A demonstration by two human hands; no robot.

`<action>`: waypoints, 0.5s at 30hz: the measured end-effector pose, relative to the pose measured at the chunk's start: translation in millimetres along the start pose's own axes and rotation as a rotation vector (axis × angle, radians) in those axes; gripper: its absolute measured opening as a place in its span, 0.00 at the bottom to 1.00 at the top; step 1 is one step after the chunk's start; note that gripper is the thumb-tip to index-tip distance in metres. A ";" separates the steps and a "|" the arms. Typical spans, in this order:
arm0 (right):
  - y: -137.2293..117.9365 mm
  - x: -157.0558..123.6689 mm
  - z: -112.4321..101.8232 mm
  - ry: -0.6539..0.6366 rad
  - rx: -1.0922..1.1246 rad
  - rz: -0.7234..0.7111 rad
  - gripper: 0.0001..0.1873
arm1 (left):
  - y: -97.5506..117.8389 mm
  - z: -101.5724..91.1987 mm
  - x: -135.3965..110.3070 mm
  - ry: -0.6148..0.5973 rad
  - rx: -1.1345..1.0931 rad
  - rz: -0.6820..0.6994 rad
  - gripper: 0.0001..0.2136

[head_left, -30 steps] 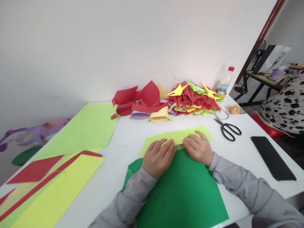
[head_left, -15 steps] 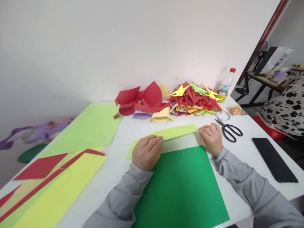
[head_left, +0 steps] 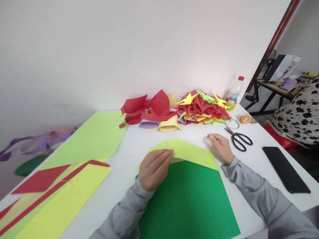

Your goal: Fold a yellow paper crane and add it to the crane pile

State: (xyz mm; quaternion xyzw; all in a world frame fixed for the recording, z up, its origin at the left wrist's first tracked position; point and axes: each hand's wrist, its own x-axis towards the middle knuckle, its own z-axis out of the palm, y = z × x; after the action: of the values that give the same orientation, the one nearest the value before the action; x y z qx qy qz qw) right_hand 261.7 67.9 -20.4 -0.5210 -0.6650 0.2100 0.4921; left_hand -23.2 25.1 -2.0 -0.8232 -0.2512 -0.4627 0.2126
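Note:
My left hand (head_left: 156,169) pinches a yellow-green paper strip (head_left: 189,152) near its left part, fingers closed over the edge. The strip arches up in the middle, and its right end droops over the top edge of a green sheet (head_left: 189,202). To the right of the strip is my right hand (head_left: 221,148), with fingers curled together and nothing visible in them; its fingertips are apart from the paper. Black-handled scissors (head_left: 239,139) lie just right of this hand.
Red, purple and cream paper shapes (head_left: 159,106) and folded paper stars (head_left: 199,103) line the wall. A bottle (head_left: 235,91), tape ring (head_left: 232,124), wrapped snack (head_left: 245,118) and black phone (head_left: 286,169) lie right. Coloured sheets (head_left: 67,199) cover the left. A person in patterned clothing (head_left: 296,113) is at right.
My right hand has let go of the strip's right end. That end has dropped toward me onto the green sheet, and the strip now bows upward. My left hand still holds it.

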 end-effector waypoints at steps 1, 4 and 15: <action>-3.3 -0.6 0.7 -0.064 0.043 0.025 0.20 | 5.9 -2.2 1.7 -0.009 -0.028 0.012 0.16; -16.8 -3.6 0.3 -0.272 0.162 0.102 0.23 | 23.9 -10.4 7.2 -0.052 -0.091 0.043 0.13; -37.7 -13.5 -6.9 -0.543 0.755 0.574 0.20 | 20.9 3.1 7.0 0.036 0.142 -0.126 0.12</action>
State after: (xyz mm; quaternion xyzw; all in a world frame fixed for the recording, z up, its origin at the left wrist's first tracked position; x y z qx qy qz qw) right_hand 249.0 40.2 6.5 -0.3959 -0.4775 0.6870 0.3785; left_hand -5.3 12.1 0.1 -0.7802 -0.3309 -0.4707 0.2454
